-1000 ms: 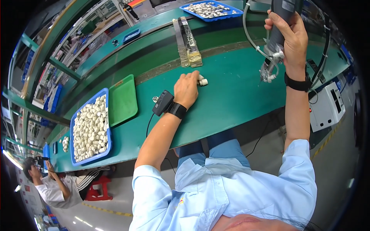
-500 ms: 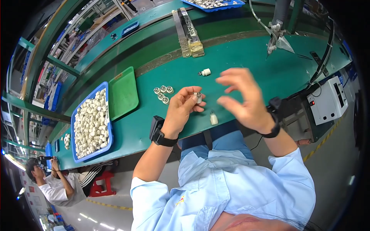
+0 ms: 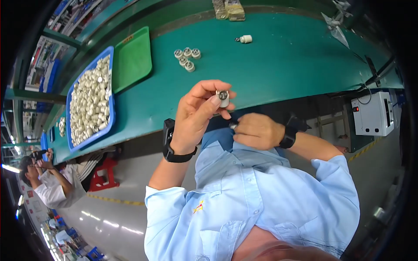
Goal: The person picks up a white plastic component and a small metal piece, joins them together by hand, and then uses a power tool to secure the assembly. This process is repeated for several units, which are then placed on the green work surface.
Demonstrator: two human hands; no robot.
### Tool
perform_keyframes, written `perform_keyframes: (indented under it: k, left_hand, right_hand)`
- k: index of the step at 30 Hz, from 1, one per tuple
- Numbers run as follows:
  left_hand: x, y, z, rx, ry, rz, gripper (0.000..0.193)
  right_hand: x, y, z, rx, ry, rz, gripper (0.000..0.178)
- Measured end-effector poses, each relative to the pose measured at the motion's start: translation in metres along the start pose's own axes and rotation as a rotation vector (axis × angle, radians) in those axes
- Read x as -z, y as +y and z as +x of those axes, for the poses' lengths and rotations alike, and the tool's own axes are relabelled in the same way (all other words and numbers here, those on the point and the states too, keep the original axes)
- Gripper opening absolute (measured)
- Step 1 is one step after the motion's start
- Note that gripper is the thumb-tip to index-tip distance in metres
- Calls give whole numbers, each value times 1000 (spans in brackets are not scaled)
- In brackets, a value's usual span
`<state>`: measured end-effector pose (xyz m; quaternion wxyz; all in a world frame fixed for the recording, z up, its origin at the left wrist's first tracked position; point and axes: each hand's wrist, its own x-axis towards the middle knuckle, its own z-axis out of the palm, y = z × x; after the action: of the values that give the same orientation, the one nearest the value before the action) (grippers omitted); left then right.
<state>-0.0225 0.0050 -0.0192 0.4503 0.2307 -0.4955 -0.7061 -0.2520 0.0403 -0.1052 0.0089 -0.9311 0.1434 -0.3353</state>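
Note:
Between thumb and fingers, my left hand [image 3: 197, 114] pinches a small white cylindrical part [image 3: 224, 100] above the near table edge. Its round dark metallic end faces up. Lower and to the right, in front of my lap, my right hand [image 3: 259, 131] is closed. A small dark and silvery tip [image 3: 234, 125] sticks out from its fingers, while the rest of that thing is hidden. Several matching white parts [image 3: 187, 52] stand grouped on the green table [image 3: 278, 74], dark ends up. Farther right lies a small white bottle-like piece [image 3: 246, 39] with a dark tip.
At the left, a blue tray [image 3: 112, 114] is heaped with white parts beside a green tray [image 3: 134, 65]. Taped blocks [image 3: 235, 11] stand at the far edge. A white box device [image 3: 373, 115] sits at right; a person [image 3: 54, 182] works at far left.
My right hand has come down from above the table to my lap and closed. The small white bottle at the near edge no longer shows. The view has tilted down; my left hand keeps its part.

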Motion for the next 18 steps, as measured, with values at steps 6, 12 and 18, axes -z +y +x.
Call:
perform_keyframes:
  k: [6, 12, 18]
  left_hand:
    - [15, -6, -42, -65, -90, -148, 29]
    - [22, -12, -72, -60, 42, -237, 28]
    - [17, -18, -72, -84, 196, -156, 34]
  right_hand:
    - [-119, -7, -32, -628, -186, -16, 46]
    - [-123, -14, -53, -545, -334, -161, 39]
    - [-67, -42, -8, -593, -587, 88, 26]
